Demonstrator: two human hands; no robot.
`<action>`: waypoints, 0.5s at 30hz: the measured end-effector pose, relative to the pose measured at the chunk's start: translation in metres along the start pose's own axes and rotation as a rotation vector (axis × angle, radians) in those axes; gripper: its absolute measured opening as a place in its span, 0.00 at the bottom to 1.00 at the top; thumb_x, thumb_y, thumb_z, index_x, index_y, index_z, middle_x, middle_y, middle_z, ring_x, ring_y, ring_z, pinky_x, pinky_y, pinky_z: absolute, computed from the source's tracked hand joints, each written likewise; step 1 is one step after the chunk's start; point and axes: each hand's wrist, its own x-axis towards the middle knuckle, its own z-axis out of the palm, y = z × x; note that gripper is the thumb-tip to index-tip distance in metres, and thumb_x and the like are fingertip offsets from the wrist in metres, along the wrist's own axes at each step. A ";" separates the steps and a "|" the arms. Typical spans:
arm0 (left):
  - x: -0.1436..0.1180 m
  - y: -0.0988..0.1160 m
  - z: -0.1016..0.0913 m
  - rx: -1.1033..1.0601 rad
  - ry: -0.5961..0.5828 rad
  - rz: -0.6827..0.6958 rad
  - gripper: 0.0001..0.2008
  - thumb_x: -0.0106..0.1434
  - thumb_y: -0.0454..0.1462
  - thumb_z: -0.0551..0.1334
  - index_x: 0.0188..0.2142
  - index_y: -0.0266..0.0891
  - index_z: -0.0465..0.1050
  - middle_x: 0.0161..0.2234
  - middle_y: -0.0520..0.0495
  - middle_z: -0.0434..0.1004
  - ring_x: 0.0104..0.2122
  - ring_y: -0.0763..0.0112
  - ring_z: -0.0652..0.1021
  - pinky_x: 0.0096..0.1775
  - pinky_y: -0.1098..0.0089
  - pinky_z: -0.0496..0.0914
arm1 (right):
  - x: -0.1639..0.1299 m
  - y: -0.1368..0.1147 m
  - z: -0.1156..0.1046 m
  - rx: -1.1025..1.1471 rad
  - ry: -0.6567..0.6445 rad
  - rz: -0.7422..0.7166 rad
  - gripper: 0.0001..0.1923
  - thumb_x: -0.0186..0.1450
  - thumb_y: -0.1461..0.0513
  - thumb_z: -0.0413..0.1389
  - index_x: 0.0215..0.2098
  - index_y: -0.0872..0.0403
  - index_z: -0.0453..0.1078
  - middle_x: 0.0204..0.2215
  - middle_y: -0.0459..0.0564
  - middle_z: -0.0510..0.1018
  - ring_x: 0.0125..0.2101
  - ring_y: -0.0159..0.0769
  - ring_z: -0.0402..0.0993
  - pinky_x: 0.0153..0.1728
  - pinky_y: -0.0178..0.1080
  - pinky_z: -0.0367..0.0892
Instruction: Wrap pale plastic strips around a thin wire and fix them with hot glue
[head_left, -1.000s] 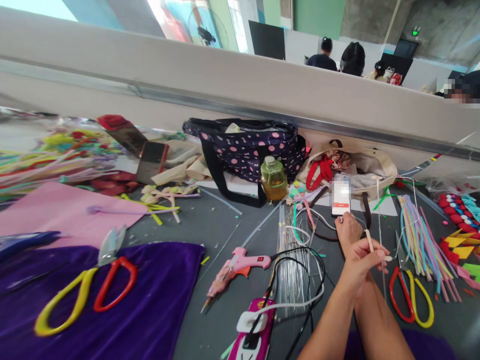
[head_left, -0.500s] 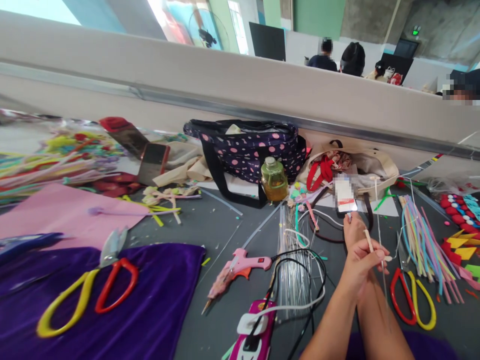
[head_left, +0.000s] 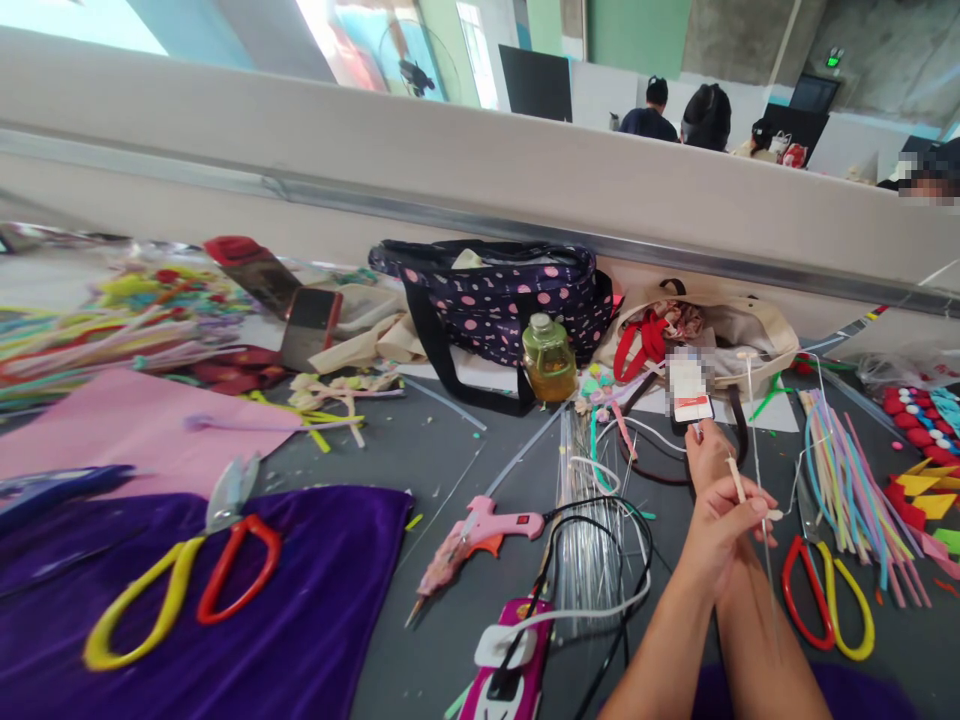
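My left hand [head_left: 720,530] is closed on a short cream strip [head_left: 736,478] and a thin upright wire [head_left: 752,420], pinched between thumb and fingers. Behind it, my right hand [head_left: 705,450] reaches forward with a fingertip on the screen of a phone [head_left: 690,395] that lies on the grey table. My forearms cross at the lower right. Red-and-yellow scissors [head_left: 825,600] lie just right of my hands, and a fan of pastel strips [head_left: 847,470] lies beyond them.
A pink glue gun [head_left: 480,530], a bundle of clear sticks [head_left: 585,540] and black cables lie left of my hands. Further off are a purple cloth [head_left: 300,600] with large scissors [head_left: 180,580], a polka-dot bag [head_left: 502,300], a yellow bottle [head_left: 549,358] and a canvas bag [head_left: 757,340]. People sit beyond the partition.
My right hand has edged forward and right to the phone, whose screen content has changed. My left hand keeps the same hold on the strip and wire.
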 end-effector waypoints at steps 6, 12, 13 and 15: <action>0.000 0.000 0.000 -0.009 -0.007 0.016 0.16 0.45 0.42 0.73 0.27 0.32 0.75 0.21 0.50 0.72 0.18 0.79 0.69 0.24 0.73 0.71 | 0.000 0.001 0.001 0.029 0.001 -0.001 0.08 0.66 0.61 0.48 0.32 0.55 0.67 0.24 0.46 0.72 0.23 0.30 0.60 0.27 0.35 0.50; 0.000 -0.001 -0.001 -0.011 -0.006 0.018 0.15 0.45 0.42 0.72 0.28 0.32 0.75 0.21 0.50 0.72 0.18 0.79 0.69 0.23 0.74 0.71 | 0.000 0.000 0.000 0.048 -0.012 0.012 0.11 0.67 0.61 0.46 0.32 0.55 0.68 0.24 0.46 0.72 0.24 0.30 0.60 0.27 0.36 0.50; 0.000 -0.001 -0.002 -0.012 -0.006 0.014 0.15 0.46 0.41 0.72 0.28 0.32 0.75 0.21 0.50 0.72 0.18 0.79 0.69 0.23 0.74 0.71 | 0.000 0.001 0.001 0.048 -0.016 0.026 0.11 0.67 0.60 0.46 0.33 0.55 0.68 0.24 0.47 0.72 0.24 0.30 0.60 0.27 0.36 0.50; 0.001 -0.001 -0.002 -0.010 -0.005 0.007 0.15 0.46 0.41 0.72 0.28 0.32 0.75 0.21 0.50 0.72 0.18 0.79 0.69 0.24 0.73 0.71 | 0.001 0.002 0.002 0.049 -0.031 0.061 0.11 0.67 0.60 0.47 0.35 0.56 0.69 0.25 0.47 0.72 0.23 0.30 0.61 0.26 0.36 0.49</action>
